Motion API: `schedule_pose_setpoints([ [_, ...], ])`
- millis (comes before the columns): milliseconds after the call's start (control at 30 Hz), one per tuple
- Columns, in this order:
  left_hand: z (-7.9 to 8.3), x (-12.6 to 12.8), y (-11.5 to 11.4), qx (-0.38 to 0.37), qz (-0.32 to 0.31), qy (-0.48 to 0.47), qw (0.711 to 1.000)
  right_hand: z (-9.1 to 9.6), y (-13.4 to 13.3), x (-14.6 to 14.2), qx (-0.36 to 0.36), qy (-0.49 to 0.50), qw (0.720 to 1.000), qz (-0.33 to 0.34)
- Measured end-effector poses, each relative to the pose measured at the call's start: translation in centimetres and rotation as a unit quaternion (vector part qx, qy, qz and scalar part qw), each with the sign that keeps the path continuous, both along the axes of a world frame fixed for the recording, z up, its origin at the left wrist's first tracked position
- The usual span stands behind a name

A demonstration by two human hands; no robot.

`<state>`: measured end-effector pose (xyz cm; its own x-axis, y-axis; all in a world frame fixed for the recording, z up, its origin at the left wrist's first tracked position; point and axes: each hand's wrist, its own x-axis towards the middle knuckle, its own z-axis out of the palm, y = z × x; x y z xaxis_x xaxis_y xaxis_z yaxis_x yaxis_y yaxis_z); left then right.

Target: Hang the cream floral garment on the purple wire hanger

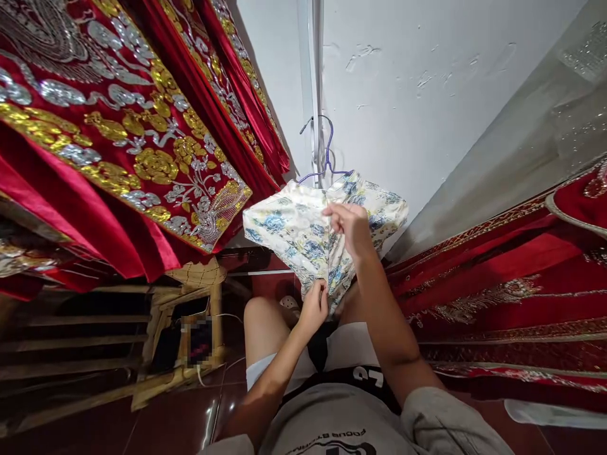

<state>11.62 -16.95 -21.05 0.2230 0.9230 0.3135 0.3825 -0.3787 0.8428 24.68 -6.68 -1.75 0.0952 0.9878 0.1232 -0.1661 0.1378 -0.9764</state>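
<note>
A white blouse (303,237) with a blue and yellow floral print hangs in front of me on a purple hanger (328,155). A straight seam or opening runs down the middle of its front. My right hand (351,226) is at the upper front below the collar, thumb and fingers pinched at that centre line. Any small part between those fingertips is hidden. Lower down, my left hand (315,303) pinches the fabric near the bottom of the same line.
Red cloth (180,145) with gold and silver embroidery hangs at left. More red beaded garments (497,297) hang at right, partly under clear plastic. A wooden chair (215,328) with a phone (200,341) stands at lower left. Behind the blouse is a white wall (393,82).
</note>
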Motion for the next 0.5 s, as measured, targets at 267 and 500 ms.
schedule_pose_setpoints([
  [267, 7.0, -1.7, 5.4, 0.065, 0.047, -0.091, 0.993, -0.2, -2.0, -1.3, 0.023, -0.035, 0.999, 0.017],
  [500, 19.5, -1.0, 10.2, 0.268, 0.022, 0.012, 0.963, 0.5, -2.0, -0.3, 0.054, -0.12, 0.991, -0.003],
])
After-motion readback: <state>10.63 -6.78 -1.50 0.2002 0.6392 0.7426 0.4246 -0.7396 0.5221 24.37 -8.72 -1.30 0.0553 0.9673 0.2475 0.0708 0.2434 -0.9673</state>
